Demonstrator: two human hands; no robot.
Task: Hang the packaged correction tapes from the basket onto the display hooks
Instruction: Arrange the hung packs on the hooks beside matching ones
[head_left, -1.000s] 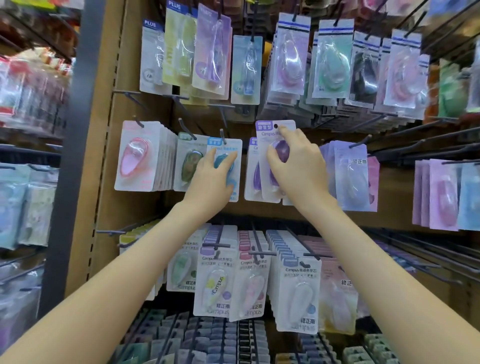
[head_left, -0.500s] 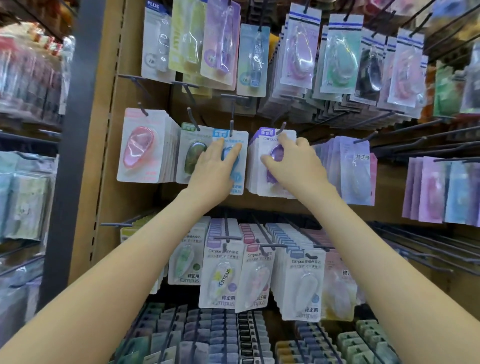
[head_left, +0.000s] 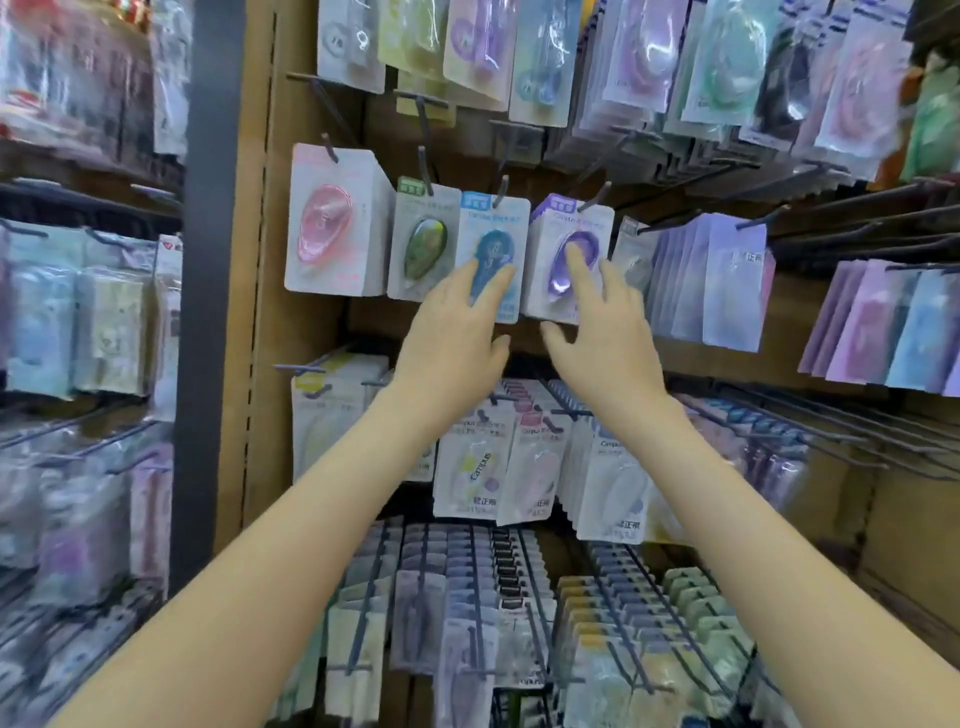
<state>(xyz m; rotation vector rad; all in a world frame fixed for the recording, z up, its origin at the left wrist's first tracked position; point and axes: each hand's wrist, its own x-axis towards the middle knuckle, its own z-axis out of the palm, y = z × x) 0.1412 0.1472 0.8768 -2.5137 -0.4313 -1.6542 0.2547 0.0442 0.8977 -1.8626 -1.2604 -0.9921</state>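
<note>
A purple correction tape pack (head_left: 571, 244) hangs on a display hook (head_left: 600, 195) in the middle row. Left of it hang a blue pack (head_left: 491, 236), a green pack (head_left: 423, 244) and a pink pack (head_left: 330, 223). My right hand (head_left: 602, 322) has straight, spread fingers, and one fingertip touches the purple pack's blister. My left hand (head_left: 457, 338) also has spread fingers, which rest against the lower part of the blue pack. Neither hand grips anything. The basket is out of view.
Rows of hooks hold more packs above, below (head_left: 519, 467) and to the right (head_left: 711, 286). A dark upright post (head_left: 208, 260) divides this panel from the shelving on the left. Long bare hook wires (head_left: 831, 431) stick out at the right.
My right hand has let go of the purple pack, which now hangs on its hook. Both hands have drawn downward and opened their fingers. The view has moved closer to the shelf.
</note>
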